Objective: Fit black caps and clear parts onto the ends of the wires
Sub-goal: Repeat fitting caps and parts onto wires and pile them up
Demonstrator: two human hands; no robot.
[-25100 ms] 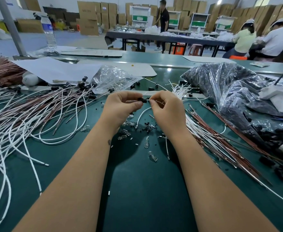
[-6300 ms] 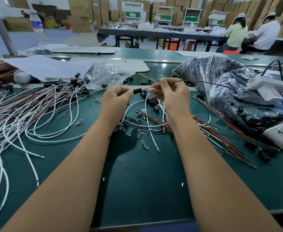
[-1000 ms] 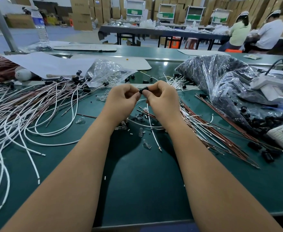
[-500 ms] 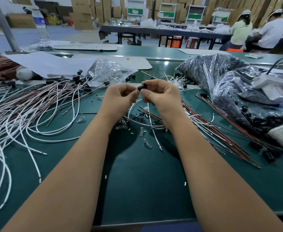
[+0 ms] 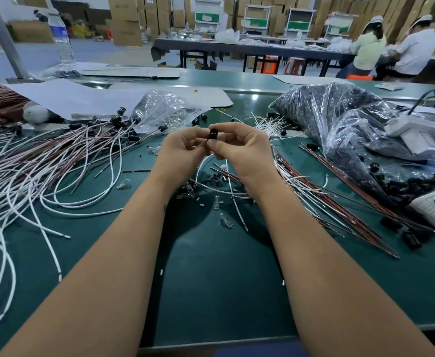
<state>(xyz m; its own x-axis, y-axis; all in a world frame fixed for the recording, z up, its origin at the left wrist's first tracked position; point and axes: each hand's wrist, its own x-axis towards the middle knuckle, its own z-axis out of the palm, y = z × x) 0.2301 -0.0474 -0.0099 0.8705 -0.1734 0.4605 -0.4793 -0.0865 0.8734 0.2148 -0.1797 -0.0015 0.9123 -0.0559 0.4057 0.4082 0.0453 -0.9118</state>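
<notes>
Head view: risk of the black cap (image 5: 213, 133) slipping from so small a pinch and dropping among the loose clear parts (image 5: 225, 221) and wires (image 5: 56, 181) on the worktop (image 5: 211, 279); risk too of seating it crooked, judging by how little shows. Left hand (image 5: 181, 150) and right hand (image 5: 239, 148) raised together above the worktop, fingers (image 5: 201, 132) curled tight, pinching the cap between both hands. Wire end itself hidden.

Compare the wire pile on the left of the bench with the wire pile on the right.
The left wire pile lies in wide loops; the right wire pile lies mostly straight, fanned diagonally. Many left wires carry black caps at their far ends; the right pile's near ends look bare. Both mix white and reddish-brown wires on the green bench.
</notes>
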